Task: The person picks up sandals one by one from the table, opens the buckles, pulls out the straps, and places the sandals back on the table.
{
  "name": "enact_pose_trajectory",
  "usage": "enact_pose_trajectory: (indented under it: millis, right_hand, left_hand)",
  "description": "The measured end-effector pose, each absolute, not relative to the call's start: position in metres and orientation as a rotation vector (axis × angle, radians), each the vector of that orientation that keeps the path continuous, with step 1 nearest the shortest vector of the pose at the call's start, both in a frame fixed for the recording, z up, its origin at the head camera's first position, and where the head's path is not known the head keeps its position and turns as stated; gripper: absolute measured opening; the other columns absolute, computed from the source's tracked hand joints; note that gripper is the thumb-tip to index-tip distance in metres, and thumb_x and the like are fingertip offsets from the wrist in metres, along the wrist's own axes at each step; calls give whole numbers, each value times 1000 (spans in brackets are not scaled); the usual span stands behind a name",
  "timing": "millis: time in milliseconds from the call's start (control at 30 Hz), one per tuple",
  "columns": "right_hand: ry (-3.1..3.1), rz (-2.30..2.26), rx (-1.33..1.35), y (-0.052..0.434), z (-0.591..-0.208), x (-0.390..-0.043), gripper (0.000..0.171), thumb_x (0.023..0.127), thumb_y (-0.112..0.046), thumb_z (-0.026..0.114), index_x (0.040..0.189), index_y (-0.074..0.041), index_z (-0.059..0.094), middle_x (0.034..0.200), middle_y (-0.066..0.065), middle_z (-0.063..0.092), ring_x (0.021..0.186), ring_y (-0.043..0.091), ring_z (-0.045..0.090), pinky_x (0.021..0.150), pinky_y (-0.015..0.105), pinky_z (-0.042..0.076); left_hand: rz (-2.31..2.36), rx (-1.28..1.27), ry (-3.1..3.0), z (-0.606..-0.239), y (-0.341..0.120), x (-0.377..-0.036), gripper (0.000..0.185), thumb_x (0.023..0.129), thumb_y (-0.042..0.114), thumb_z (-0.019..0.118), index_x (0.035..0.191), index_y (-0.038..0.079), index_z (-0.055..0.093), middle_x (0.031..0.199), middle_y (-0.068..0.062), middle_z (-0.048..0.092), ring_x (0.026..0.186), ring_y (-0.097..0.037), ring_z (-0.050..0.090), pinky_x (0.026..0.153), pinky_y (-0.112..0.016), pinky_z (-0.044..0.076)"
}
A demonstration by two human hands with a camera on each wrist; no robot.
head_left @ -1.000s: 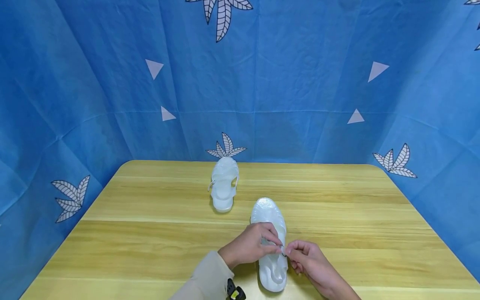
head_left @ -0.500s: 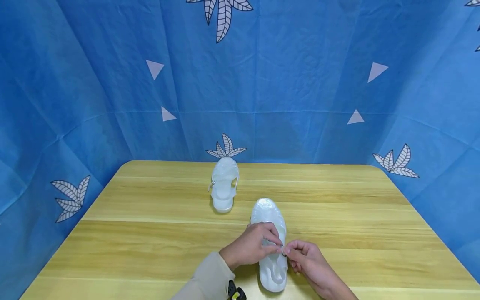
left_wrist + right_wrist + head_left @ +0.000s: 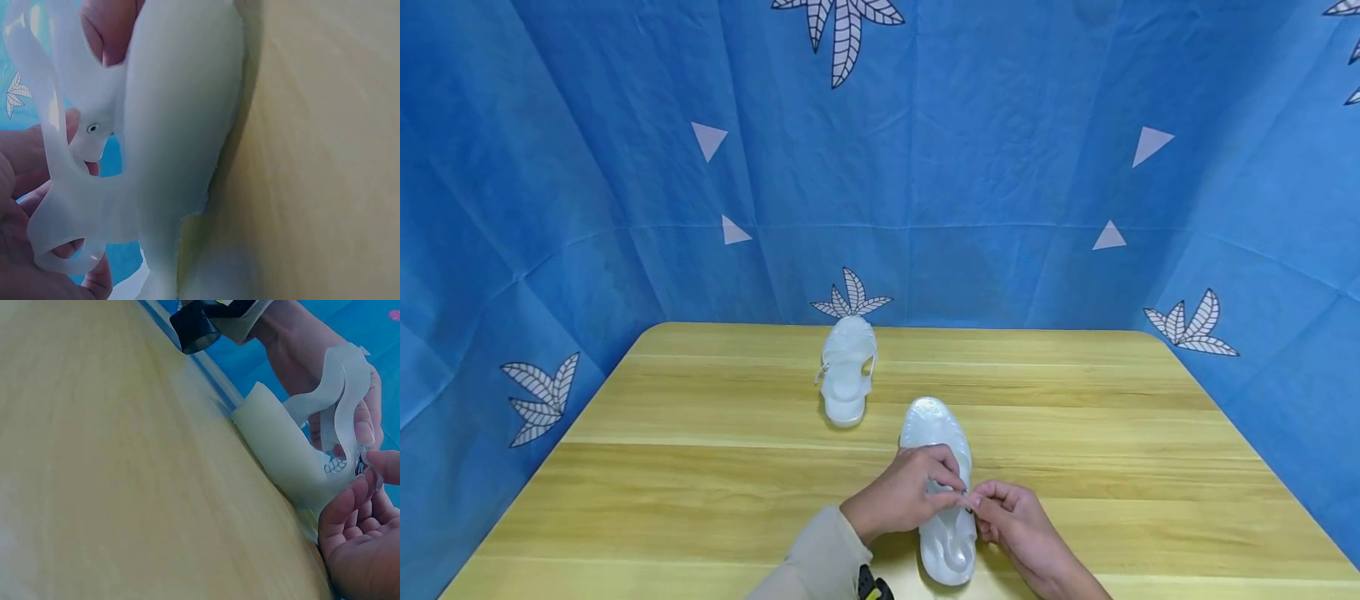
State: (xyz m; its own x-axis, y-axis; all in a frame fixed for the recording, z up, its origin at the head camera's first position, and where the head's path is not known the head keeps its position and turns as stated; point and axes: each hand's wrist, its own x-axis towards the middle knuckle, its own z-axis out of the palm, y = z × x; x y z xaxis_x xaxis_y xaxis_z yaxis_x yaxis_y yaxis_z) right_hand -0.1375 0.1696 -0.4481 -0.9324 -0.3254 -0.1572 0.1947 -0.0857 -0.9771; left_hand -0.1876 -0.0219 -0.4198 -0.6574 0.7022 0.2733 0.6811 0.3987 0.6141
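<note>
A translucent white jelly sandal (image 3: pixel 951 554) lies toe-away at the table's front, its strap raised along the right side. My left hand (image 3: pixel 904 493) reaches across it from the left and pinches the strap with thumb and forefinger. From the right, my right hand (image 3: pixel 1018 529) pinches the strap's end beside a small metal buckle (image 3: pixel 360 462). In the right wrist view, both hands' fingertips meet around this buckle. The left wrist view shows the sandal's side (image 3: pixel 181 112) up close, with a metal rivet (image 3: pixel 93 129) on the strap.
A matching white sandal (image 3: pixel 846 379) sits farther back, left of centre, its strap hanging loose on the left. The wooden table (image 3: pixel 700 483) ends at a blue leaf-print cloth (image 3: pixel 1000 167). A black band (image 3: pixel 872 585) is on the left wrist.
Both hands stay nearly in place. Their fingertips have drawn slightly closer together at the buckle. Neither sandal has visibly moved.
</note>
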Motion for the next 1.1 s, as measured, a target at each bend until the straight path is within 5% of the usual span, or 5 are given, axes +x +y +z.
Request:
enact_pose_trajectory:
  millis: [1100]
  right_hand:
    - [1623,-2101,-281,181,-448,-138,11,96,-9,50,95,-9,61,83,-7,60,72,2,54,65,16,46]
  left_hand:
    - [1087,1228,2630,-421,-22,-186,10,82,25,73,89,18,76,89,16,61,88,6,53,90,-26,36]
